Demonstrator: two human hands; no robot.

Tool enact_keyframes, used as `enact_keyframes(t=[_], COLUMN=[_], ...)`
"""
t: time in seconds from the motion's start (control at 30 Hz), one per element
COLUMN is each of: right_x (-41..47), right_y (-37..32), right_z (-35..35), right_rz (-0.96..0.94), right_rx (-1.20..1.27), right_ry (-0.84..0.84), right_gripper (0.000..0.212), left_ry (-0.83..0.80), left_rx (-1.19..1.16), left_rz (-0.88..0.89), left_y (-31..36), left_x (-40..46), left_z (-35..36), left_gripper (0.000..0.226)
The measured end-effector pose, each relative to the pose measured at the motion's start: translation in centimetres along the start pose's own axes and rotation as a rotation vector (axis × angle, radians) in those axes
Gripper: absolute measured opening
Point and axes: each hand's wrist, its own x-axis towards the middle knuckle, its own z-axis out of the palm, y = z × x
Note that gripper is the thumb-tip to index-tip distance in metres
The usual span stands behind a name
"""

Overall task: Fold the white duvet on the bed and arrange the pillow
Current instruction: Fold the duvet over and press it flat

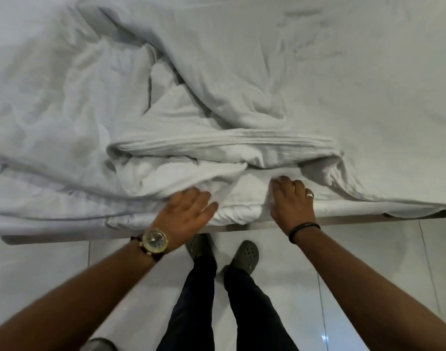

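Note:
The white duvet (166, 102) lies crumpled over the bed, bunched into a thick fold (221, 148) near the front edge. My left hand (189, 211), with a gold watch on the wrist, presses into the duvet's edge at the bed's front, its fingers curled into the cloth. My right hand (291, 201), with a ring and a black wristband, lies on the duvet's edge just to the right, fingertips tucked under a fold. No pillow is in view.
The bed sheet (368, 72) stretches flat at the right. The bed's front edge (356, 219) runs across the frame. Below it is glossy white tile floor (52, 274), where my legs in dark trousers and grey clogs (244, 254) stand close to the bed.

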Motion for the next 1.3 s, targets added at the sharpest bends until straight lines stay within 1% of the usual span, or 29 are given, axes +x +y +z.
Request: enact_keyframes(t=[0.03, 0.1, 0.23, 0.3, 0.37, 0.4, 0.43, 0.47, 0.53, 0.57, 0.6, 0.67, 0.73, 0.77, 0.8, 0.83, 0.87, 0.9, 0.93, 0.97, 1.0, 1.03, 1.07, 1.1, 1.17, 1.2, 1.23, 1.27, 1.3], right_x=[0.5, 2.0, 4.1, 3.0, -0.4, -2.2, -3.8, -4.7, -5.2, -5.1, -5.0, -5.2, -5.4, -5.6, -5.4, -4.9, -4.1, -3.1, -2.3, -1.5, -0.7, 0.3, 1.3, 2.6, 5.2, 6.5, 7.5, 8.0, 8.0], right_y=[0.5, 2.0, 3.3, 3.0, 2.5, 2.3, 2.1, 2.0, 1.5, 1.5, 1.6, 2.3, 3.4, 4.0, 4.6, 5.3, 6.0, 6.5, 6.9, 7.1, 7.2, 7.3, 7.1, 6.7, 5.3, 4.3, 3.0, 1.8, 0.7], right_z=[0.1, 0.1, -1.5, -1.7, -0.9, -0.4, 0.2, 0.4, 0.3, -0.2, -1.0, -3.3, -5.8, -6.7, -7.2, -7.3, -7.4, -7.1, -6.6, -6.1, -5.5, -5.1, -5.1, -5.5, -7.0, -8.0, -8.9, -9.6, -9.9], right_rz=[0.01, 0.006, -0.057, -0.063, -0.081, -0.104, -0.114, -0.092, 0.03, 0.058, 0.045, -0.038, -0.144, -0.19, -0.204, -0.175, -0.124, -0.082, -0.072, -0.088, -0.1, -0.095, -0.075, -0.05, -0.014, -0.017, -0.028, -0.045, -0.06], right_rx=[-0.008, -0.013, 0.15, 0.193, 0.171, 0.163, 0.165, 0.159, 0.283, 0.355, 0.4, 0.461, 0.551, 0.575, 0.544, 0.471, 0.383, 0.276, 0.164, 0.061, -0.004, -0.027, -0.004, 0.055, 0.163, 0.22, 0.271, 0.306, 0.322], right_ry=[0.015, 0.058, 0.087, 0.138, 0.14, 0.108, 0.03, -0.11, -0.386, -0.407, -0.343, -0.102, 0.119, 0.22, 0.339, 0.417, 0.406, 0.291, 0.106, -0.117, -0.308, -0.413, -0.421, -0.344, -0.093, 0.049, 0.177, 0.261, 0.281], right_gripper=[0.048, 0.036, 0.019, 0.017, 0.017, 0.014, 0.012, 0.019, 0.037, 0.037, 0.031, 0.021, 0.023, 0.021, 0.022, 0.03, 0.049, 0.071, 0.086, 0.087, 0.075, 0.059, 0.049, 0.046, 0.048, 0.048, 0.047, 0.047, 0.045], left_ry=[-0.044, -0.081, -0.005, 0.001, -0.041, -0.12, -0.212, -0.302, -0.426, -0.419, -0.361, -0.146, 0.049, 0.044, -0.064, -0.256, -0.457, -0.63, -0.739, -0.806, -0.831, -0.845, -0.828, -0.78, -0.538, -0.397, -0.3, -0.237, -0.208], left_rx=[0.01, 0.05, 0.132, 0.057, -0.062, -0.114, -0.148, -0.182, -0.273, -0.338, -0.401, -0.472, -0.386, -0.299, -0.226, -0.187, -0.167, -0.164, -0.17, -0.166, -0.147, -0.11, -0.066, -0.031, -0.038, -0.014, 0.054, 0.124, 0.136], left_rz=[0.02, -0.071, -0.158, -0.227, -0.23, -0.223, -0.22, -0.238, -0.301, -0.324, -0.339, -0.384, -0.421, -0.454, -0.483, -0.504, -0.506, -0.507, -0.503, -0.465, -0.397, -0.329, -0.282, -0.293, -0.429, -0.502, -0.54, -0.562, -0.575], left_y=[1.0, 0.5, -2.1, -2.9, -2.0, -0.6, 1.1, 2.5, 3.4, 3.2, 2.6, 0.6, -2.0, -3.7, -5.5, -7.3, -8.6, -9.4, -9.8, -9.9, -9.7, -9.6, -10.2, -11.6, -16.1, -18.7, -20.6, -22.1, -22.5], left_x=[-0.6, -0.2, 3.0, 3.2, 1.2, -0.5, -2.1, -3.2, -3.4, -2.8, -2.2, -0.7, 0.7, 1.1, 1.4, 1.7, 2.0, 2.5, 3.0, 3.4, 3.8, 4.0, 4.1, 4.4, 5.4, 5.7, 5.9, 5.6, 5.1], left_z=[0.8, 1.9, 2.6, 2.3, 2.1, 1.7, 1.3, 0.7, -0.1, -0.3, -0.8, -2.2, -3.1, -3.2, -3.0, -2.7, -2.3, -2.2, -1.8, -1.8, -1.6, -1.9, -2.2, -3.0, -5.3, -6.6, -8.0, -9.3, -10.3], left_gripper=[0.03, 0.026, 0.015, 0.014, 0.019, 0.026, 0.031, 0.031, 0.03, 0.032, 0.035, 0.038, 0.042, 0.055, 0.072, 0.087, 0.092, 0.089, 0.081, 0.07, 0.058, 0.048, 0.043, 0.041, 0.032, 0.024, 0.017, 0.013, 0.014])
